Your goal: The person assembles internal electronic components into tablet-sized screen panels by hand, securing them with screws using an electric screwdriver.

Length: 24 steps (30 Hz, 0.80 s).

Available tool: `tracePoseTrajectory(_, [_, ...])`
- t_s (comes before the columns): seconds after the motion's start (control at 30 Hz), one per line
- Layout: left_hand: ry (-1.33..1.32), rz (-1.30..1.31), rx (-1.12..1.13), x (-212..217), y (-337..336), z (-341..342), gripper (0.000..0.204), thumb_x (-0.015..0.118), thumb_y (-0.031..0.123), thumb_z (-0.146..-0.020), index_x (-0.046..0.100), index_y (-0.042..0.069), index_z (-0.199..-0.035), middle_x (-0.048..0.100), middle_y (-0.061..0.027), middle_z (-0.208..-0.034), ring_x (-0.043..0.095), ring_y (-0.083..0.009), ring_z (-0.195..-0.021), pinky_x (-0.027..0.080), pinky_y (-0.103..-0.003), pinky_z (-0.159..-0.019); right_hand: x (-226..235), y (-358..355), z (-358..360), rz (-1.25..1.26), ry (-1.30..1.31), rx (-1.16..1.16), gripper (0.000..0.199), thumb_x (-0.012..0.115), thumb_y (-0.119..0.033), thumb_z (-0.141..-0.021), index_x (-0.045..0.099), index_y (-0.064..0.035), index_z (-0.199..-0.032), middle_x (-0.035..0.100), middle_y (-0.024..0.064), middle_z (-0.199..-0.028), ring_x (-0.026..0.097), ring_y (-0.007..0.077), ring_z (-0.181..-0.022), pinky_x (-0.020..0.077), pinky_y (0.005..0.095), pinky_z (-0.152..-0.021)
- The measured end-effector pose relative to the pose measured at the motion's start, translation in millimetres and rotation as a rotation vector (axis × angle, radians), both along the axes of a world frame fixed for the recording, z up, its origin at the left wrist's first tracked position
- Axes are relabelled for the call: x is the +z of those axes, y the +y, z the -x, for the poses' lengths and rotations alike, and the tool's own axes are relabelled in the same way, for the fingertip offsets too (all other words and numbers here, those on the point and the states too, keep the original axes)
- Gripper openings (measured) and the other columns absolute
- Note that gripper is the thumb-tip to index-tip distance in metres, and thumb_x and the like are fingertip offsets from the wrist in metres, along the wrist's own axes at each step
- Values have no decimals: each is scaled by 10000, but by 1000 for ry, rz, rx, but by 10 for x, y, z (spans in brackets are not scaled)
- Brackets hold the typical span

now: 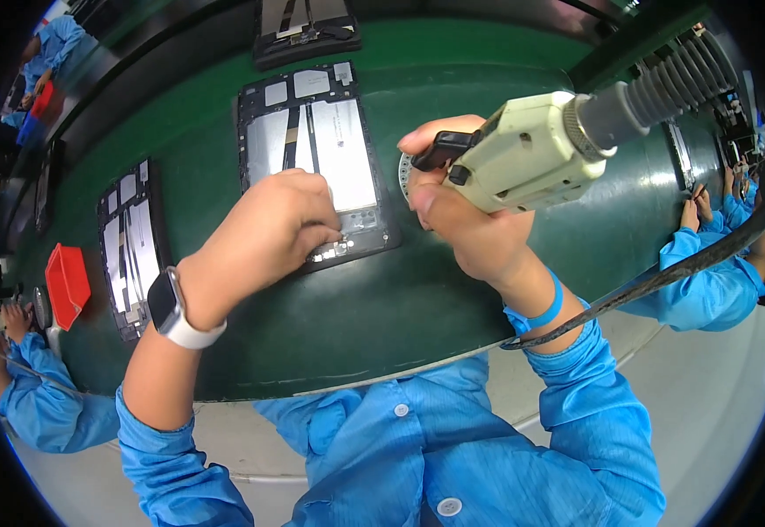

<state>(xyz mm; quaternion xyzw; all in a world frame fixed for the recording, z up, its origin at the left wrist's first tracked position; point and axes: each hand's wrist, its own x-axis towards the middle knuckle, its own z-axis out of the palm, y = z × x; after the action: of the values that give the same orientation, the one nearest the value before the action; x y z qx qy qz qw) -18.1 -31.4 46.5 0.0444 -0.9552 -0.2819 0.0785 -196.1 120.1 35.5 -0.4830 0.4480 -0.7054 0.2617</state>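
An opened tablet (338, 145) with a black frame, silver inner plate and ribbon cables lies in front of me. My left hand (281, 220) rests over its lower part, fingers pinched together close to the small circuit board at the near edge. Whatever those fingertips hold, if anything, is hidden. My right hand (474, 224) grips a pale cream-green electric screwdriver (532, 154) with a black lever, just right of the tablet. Its tip is hidden by the hand. Part of a round disc with small holes (404, 180) shows beside the right fingers.
Another opened tablet (132, 246) lies at the left, and one more (303, 31) stands at the far side. A red bin (67, 285) sits at the left of the green table (382, 316). A dark cord (663, 281) runs from my blue wrist strap (540, 316). Co-workers sit on both sides.
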Motion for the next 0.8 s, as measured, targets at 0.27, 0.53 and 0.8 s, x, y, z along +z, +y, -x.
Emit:
tracePoseTrajectory(0.27, [-188, -314, 117, 36, -34, 23, 83, 776, -19, -780, 745, -19, -857, 676, -109, -838, 663, -268, -810, 531, -351, -762, 14, 0, -35, -34, -87, -48, 379, 571, 115, -806, 593, 44, -1178, 572, 36, -733, 523, 108, -616, 429, 255, -542])
tracePoseTrajectory(0.53, [-190, -203, 21, 63, -52, 51, 85, 768, -25, -763, 733, -19, -840, 662, -131, -838, 652, -307, -819, 532, -377, -762, 2, 24, -8, -21, -4, -20, 391, 563, 125, -795, 587, 48, -1178, 567, 40, -718, 526, 111, -609, 435, 254, -541])
tracePoseTrajectory(0.8, [-79, -13, -15, 26, 72, -152, 158, 794, 5, -742, 725, -16, -882, 678, -125, -965, 635, -340, -943, 525, -400, -817, 13, 38, -1, -38, 19, -46, 397, 564, 131, -791, 589, 44, -1178, 569, 41, -717, 530, 112, -612, 438, 255, -543])
